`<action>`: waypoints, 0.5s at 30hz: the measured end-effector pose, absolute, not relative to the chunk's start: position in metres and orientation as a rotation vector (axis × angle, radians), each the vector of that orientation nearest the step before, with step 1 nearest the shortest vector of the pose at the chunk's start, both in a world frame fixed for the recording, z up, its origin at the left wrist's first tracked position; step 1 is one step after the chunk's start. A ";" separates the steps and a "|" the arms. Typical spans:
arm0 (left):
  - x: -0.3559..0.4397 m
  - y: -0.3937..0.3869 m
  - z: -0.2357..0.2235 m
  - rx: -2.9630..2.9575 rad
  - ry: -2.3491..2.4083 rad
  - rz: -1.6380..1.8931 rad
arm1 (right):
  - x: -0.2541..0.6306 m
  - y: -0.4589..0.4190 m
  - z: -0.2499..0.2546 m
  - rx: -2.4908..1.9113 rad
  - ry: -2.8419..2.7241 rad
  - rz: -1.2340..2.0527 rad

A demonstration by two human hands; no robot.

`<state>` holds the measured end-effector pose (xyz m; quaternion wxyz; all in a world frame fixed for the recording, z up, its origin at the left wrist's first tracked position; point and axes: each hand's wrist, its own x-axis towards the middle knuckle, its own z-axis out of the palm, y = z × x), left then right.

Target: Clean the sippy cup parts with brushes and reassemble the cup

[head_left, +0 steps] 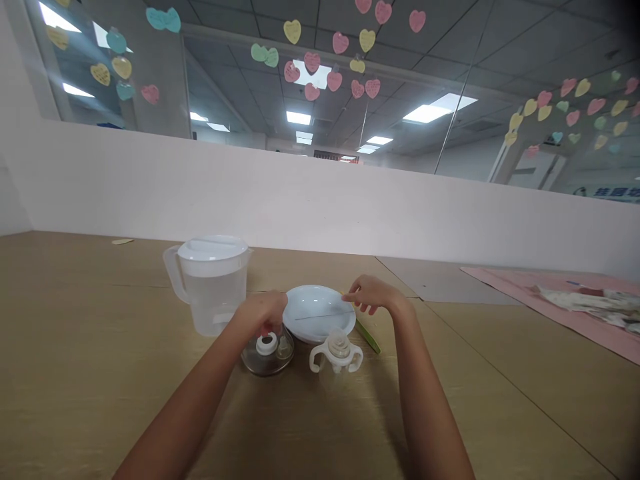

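A white bowl (314,313) stands between my two hands, with a thin line across its inside. My left hand (265,312) is closed at the bowl's left rim, its fingertips partly hidden. At the right rim, my right hand (371,293) pinches the edge, with the other fingers curled below. Under my left hand lies a round metal plate (266,367) holding a white bottle ring (267,344) and a clear teat (284,348). A baby bottle (337,352) with two white handles stands in front of the bowl. A long green thing (369,335) lies beside the bowl, partly hidden.
A clear lidded jug (214,287) with liquid stands left of the bowl. On the far right, a pink mat (505,283) bears a crumpled whitish cloth (585,305). A low white wall (310,200) under glass panes bounds the back of the table (280,427).
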<state>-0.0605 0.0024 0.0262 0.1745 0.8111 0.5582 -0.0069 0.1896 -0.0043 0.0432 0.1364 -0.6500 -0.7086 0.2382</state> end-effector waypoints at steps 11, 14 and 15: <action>-0.054 0.003 0.026 2.174 1.742 -0.339 | 0.180 -0.020 0.057 -1.899 -2.065 0.655; -0.053 0.004 0.024 2.154 1.762 -0.368 | 0.179 -0.023 0.060 -1.902 -2.054 0.644; -0.053 0.004 0.023 2.145 1.771 -0.373 | 0.178 -0.023 0.060 -1.902 -2.049 0.640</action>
